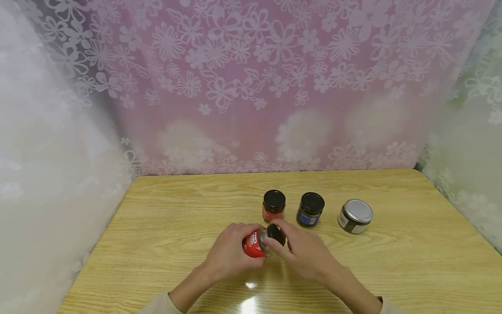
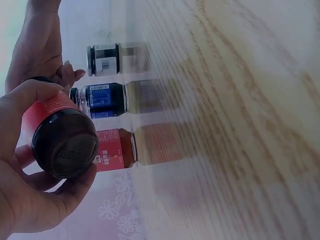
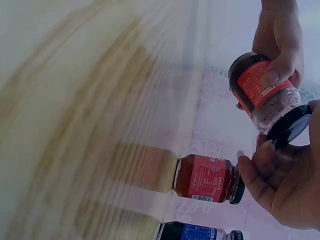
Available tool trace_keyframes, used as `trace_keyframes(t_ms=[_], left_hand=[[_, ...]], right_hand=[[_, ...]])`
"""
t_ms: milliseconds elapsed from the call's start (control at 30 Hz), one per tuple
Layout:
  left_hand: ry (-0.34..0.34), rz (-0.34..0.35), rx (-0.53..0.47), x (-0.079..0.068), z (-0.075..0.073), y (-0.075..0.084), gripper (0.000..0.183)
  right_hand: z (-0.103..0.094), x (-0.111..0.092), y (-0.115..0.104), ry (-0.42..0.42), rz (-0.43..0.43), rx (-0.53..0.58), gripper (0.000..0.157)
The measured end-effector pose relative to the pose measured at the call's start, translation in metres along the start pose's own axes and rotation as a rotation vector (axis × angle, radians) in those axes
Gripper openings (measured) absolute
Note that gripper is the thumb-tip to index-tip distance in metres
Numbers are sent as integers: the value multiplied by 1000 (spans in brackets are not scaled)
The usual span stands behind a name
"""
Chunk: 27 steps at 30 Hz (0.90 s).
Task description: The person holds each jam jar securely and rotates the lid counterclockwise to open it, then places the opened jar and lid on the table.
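A glass jar (image 1: 254, 244) with a red label and a black lid (image 1: 276, 234) is held tilted above the table, its lid toward the right. My left hand (image 1: 232, 250) grips the jar's body, thumb on one side and fingers on the other. At the lid, the thumb and fingers of my right hand (image 1: 310, 255) pinch its rim. The lid sits on the jar's mouth in the right wrist view. Dark contents fill the lower part, while the glass near the neck looks mostly clear. The jar's dark base (image 2: 67, 145) faces the left wrist camera.
Behind my hands stand a red-labelled jar (image 1: 273, 206) with a black lid, a blue-labelled jar (image 1: 310, 209) with a black lid, and a low jar (image 1: 355, 216) with a silver lid. The wooden table (image 1: 176, 209) meets a floral curtain (image 1: 251, 87) at its back edge.
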<state>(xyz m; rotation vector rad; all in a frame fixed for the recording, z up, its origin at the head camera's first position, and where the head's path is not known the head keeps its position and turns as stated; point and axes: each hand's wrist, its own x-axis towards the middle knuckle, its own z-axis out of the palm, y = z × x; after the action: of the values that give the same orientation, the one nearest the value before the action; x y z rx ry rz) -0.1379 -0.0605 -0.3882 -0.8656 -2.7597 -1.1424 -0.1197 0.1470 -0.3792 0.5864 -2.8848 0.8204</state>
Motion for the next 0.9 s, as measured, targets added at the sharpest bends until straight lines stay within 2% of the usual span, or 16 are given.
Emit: trace_keyframes(t_ms=[300,433,533,700,900], left_hand=[[58,53,-22,0,3,4,54],[67,36,-70,0,2,7,63],[68,19,-113,-2,3,7,63],[48,28,-234,-4,4,5,56],[-7,15,-330,-6,3,2,75]], right_hand=[[4,0,-3,56,15,76,32],[2,0,-3,83,15,147,29],[2,0,-2,100,2,188,27],[2,0,0,130,-13,199,22],[0,-1,-1,160,-6,208,18]])
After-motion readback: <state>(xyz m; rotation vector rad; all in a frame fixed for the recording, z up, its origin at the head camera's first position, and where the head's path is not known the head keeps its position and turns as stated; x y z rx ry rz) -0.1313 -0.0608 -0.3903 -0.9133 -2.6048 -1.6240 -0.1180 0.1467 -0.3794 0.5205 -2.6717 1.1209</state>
